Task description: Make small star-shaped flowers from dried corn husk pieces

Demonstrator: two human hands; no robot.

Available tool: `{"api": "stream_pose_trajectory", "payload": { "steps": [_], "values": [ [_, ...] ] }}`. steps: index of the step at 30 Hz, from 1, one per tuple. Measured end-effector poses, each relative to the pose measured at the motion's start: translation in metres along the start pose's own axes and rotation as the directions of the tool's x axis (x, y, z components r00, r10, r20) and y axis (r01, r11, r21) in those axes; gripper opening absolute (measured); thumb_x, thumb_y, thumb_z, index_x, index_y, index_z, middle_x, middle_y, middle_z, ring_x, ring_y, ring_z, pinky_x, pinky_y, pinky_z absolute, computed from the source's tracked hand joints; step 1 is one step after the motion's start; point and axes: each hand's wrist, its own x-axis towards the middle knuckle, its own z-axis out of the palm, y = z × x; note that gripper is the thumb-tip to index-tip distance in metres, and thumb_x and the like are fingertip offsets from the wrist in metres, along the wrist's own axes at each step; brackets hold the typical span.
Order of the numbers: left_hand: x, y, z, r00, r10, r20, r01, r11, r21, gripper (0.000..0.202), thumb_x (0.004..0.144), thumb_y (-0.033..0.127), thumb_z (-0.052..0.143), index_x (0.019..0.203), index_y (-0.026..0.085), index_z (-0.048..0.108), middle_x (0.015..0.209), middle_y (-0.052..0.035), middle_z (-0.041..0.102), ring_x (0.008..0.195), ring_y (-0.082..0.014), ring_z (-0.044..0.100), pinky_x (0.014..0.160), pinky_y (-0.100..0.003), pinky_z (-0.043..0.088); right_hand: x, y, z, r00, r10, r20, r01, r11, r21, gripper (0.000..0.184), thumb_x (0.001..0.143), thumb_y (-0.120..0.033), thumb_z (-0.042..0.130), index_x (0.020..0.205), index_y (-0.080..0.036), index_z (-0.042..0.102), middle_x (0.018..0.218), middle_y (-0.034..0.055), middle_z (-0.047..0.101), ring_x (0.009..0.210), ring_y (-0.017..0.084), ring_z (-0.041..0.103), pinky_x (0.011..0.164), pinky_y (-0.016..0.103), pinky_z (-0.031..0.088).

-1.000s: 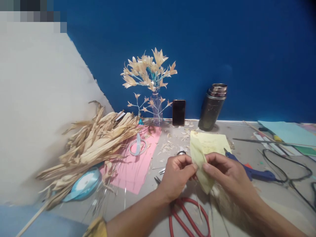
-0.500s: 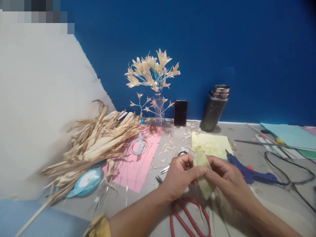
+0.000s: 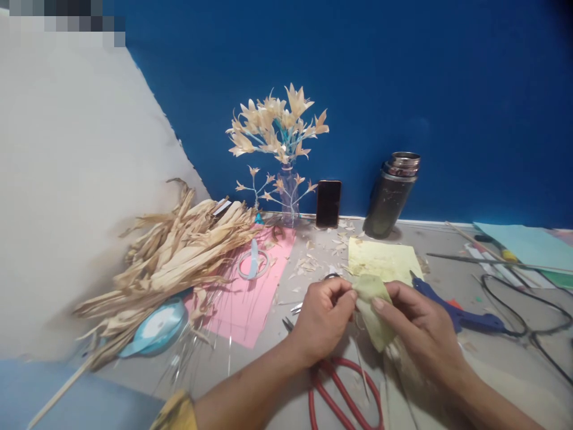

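A pale green piece of corn husk [image 3: 375,313] is held between both hands above the table. My left hand [image 3: 324,316] pinches its left edge between thumb and fingertips. On the other side, my right hand [image 3: 418,325] grips the husk with the thumb on top and fingers behind. Just below the hands lie red-handled scissors [image 3: 342,394], their blades partly hidden under my left hand and wrist. A blue glue gun [image 3: 465,319] with a black cord rests right of my right hand. Beyond the hands is a yellow paper sheet [image 3: 380,260].
Dried corn husks [image 3: 188,251] are heaped at left beside a light blue ribbon roll [image 3: 159,328]. Pink paper [image 3: 250,304] bears a tape ring and thin wires. Husk flowers [image 3: 273,122] in a bottle, a phone [image 3: 328,204] and a dark flask [image 3: 391,197] stand by the blue wall.
The husk has turned and spread wider. My left thumb has drawn back to the husk's left edge, and my right hand has shifted slightly to the right.
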Motion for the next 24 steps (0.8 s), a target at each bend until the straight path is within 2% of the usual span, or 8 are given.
{"api": "stream_pose_trajectory", "payload": {
  "steps": [2, 4, 7, 10, 14, 17, 21, 24],
  "values": [
    [0.0007, -0.0014, -0.0003, 1.0, 0.022, -0.01, -0.022, 0.999, 0.033, 0.022, 0.088, 0.03, 0.055, 0.073, 0.017, 0.065, 0.063, 0.0005, 0.06, 0.06, -0.0123, 0.053, 0.058, -0.023, 0.04, -0.0006, 0.0005, -0.0003, 1.0, -0.025, -0.009, 0.025, 0.999, -0.023, 0.03, 0.088, -0.047, 0.066, 0.076, -0.02, 0.069, 0.066, 0.0011, 0.061, 0.06, 0.017, 0.053, 0.054, 0.028, 0.043],
    [0.0022, -0.0014, -0.0012, 1.0, -0.006, 0.005, 0.006, 1.0, -0.007, 0.024, 0.088, 0.032, 0.056, 0.072, 0.017, 0.063, 0.063, -0.0001, 0.06, 0.058, -0.0121, 0.053, 0.057, -0.023, 0.04, -0.0009, 0.0006, -0.001, 1.0, -0.028, -0.007, 0.028, 0.999, -0.018, 0.029, 0.088, -0.047, 0.065, 0.077, -0.02, 0.069, 0.066, 0.0012, 0.062, 0.06, 0.017, 0.053, 0.054, 0.027, 0.043],
    [0.0042, 0.0002, -0.003, 0.984, -0.119, 0.134, 0.148, 0.962, -0.229, 0.029, 0.085, 0.042, 0.058, 0.07, 0.017, 0.06, 0.067, -0.0023, 0.062, 0.054, -0.0116, 0.053, 0.05, -0.023, 0.037, -0.0007, 0.0005, -0.0021, 1.0, 0.011, 0.0, -0.011, 0.999, 0.042, 0.028, 0.09, -0.046, 0.065, 0.079, -0.02, 0.068, 0.068, 0.0014, 0.064, 0.06, 0.017, 0.056, 0.054, 0.027, 0.045],
    [0.0039, 0.0008, -0.0029, 0.966, -0.141, 0.217, 0.213, 0.909, -0.359, 0.028, 0.078, 0.043, 0.063, 0.074, 0.016, 0.061, 0.069, -0.0025, 0.061, 0.051, -0.0107, 0.051, 0.047, -0.023, 0.032, -0.0003, 0.0005, -0.0023, 1.0, 0.014, -0.019, -0.012, 0.998, 0.058, 0.027, 0.089, -0.045, 0.066, 0.079, -0.02, 0.067, 0.068, 0.0012, 0.064, 0.059, 0.017, 0.056, 0.053, 0.027, 0.045],
    [0.0021, -0.0026, 0.001, 0.986, -0.106, 0.129, 0.14, 0.948, -0.288, 0.015, 0.067, 0.027, 0.065, 0.063, 0.017, 0.056, 0.056, 0.004, 0.05, 0.049, -0.0075, 0.04, 0.05, -0.023, 0.03, 0.0001, 0.0008, -0.0014, 0.998, -0.051, -0.026, 0.05, 0.998, -0.037, 0.027, 0.089, -0.044, 0.065, 0.078, -0.02, 0.068, 0.068, 0.0016, 0.063, 0.059, 0.017, 0.055, 0.054, 0.027, 0.045],
    [0.0017, -0.0049, 0.0031, 0.993, -0.083, 0.083, 0.1, 0.969, -0.226, 0.015, 0.066, 0.024, 0.062, 0.058, 0.018, 0.051, 0.054, 0.0055, 0.045, 0.05, -0.0073, 0.035, 0.051, -0.023, 0.027, 0.0001, 0.0004, -0.0013, 0.994, -0.11, -0.016, 0.107, 0.988, -0.107, 0.025, 0.09, -0.042, 0.063, 0.079, -0.02, 0.068, 0.069, 0.0016, 0.064, 0.06, 0.017, 0.056, 0.055, 0.027, 0.045],
    [0.0007, -0.0058, 0.0051, 0.996, -0.053, 0.077, 0.065, 0.984, -0.163, 0.012, 0.066, 0.024, 0.058, 0.059, 0.019, 0.049, 0.055, 0.0056, 0.044, 0.054, -0.0088, 0.034, 0.053, -0.023, 0.027, -0.001, -0.002, -0.0011, 0.986, -0.168, 0.005, 0.167, 0.973, -0.16, 0.023, 0.091, -0.037, 0.06, 0.078, -0.02, 0.068, 0.069, 0.002, 0.067, 0.059, 0.017, 0.06, 0.054, 0.026, 0.047],
    [0.0007, -0.0081, 0.0064, 0.999, -0.039, -0.013, 0.04, 0.999, 0.018, 0.007, 0.064, 0.02, 0.054, 0.059, 0.019, 0.05, 0.055, 0.005, 0.044, 0.055, -0.0102, 0.037, 0.053, -0.024, 0.027, -0.0038, -0.0048, 0.0028, 0.975, -0.224, 0.0, 0.22, 0.957, -0.19, 0.02, 0.089, -0.032, 0.061, 0.073, -0.021, 0.067, 0.067, 0.0017, 0.069, 0.056, 0.017, 0.061, 0.052, 0.025, 0.047]
  ]
}}
